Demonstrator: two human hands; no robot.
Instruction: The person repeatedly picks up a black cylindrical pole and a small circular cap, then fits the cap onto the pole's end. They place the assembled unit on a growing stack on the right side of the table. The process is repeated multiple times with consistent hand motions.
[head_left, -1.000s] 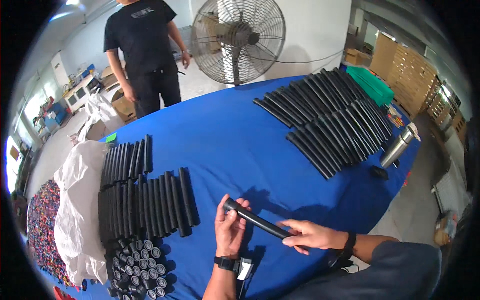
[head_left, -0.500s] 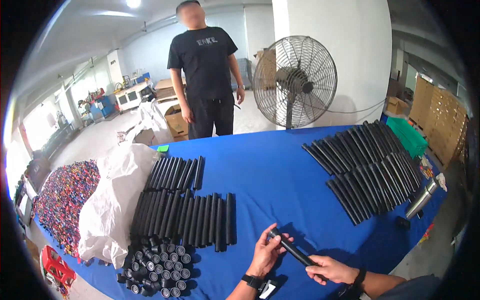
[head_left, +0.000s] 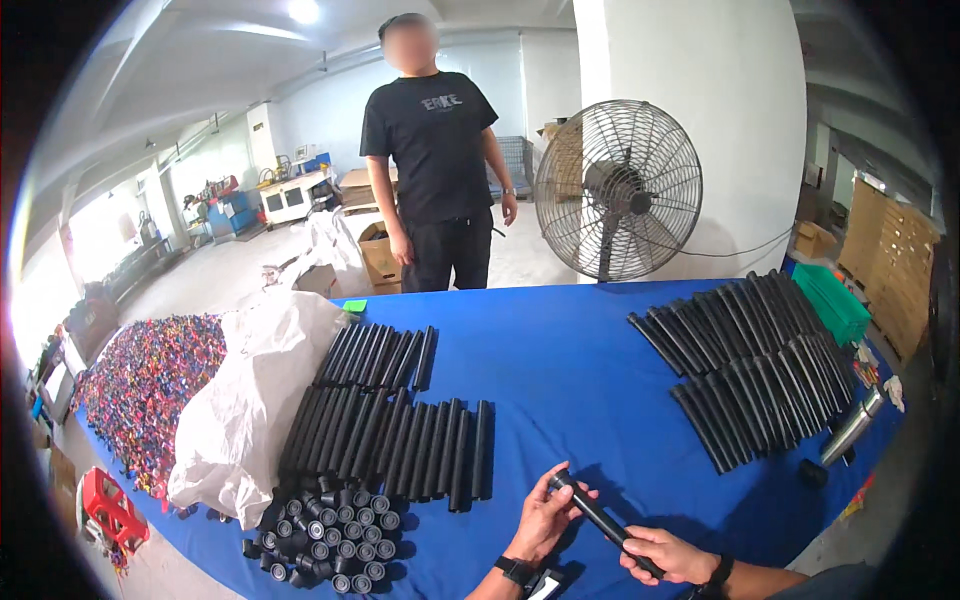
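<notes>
Black and slender, a tube (head_left: 600,517) slants over the blue worktop (head_left: 560,400). The left hand (head_left: 543,518) grips its far end between thumb and fingers; the right hand (head_left: 668,556) is wrapped around the near end. To the left, caps (head_left: 348,541) cluster by rows of similar tubes (head_left: 483,450); further tubes (head_left: 750,376) lie at the right, near a green crate (head_left: 833,305).

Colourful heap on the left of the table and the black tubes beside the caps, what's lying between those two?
A crumpled white sheet or bag lies between the colourful heap and those black tubes, as the head view shows.
</notes>
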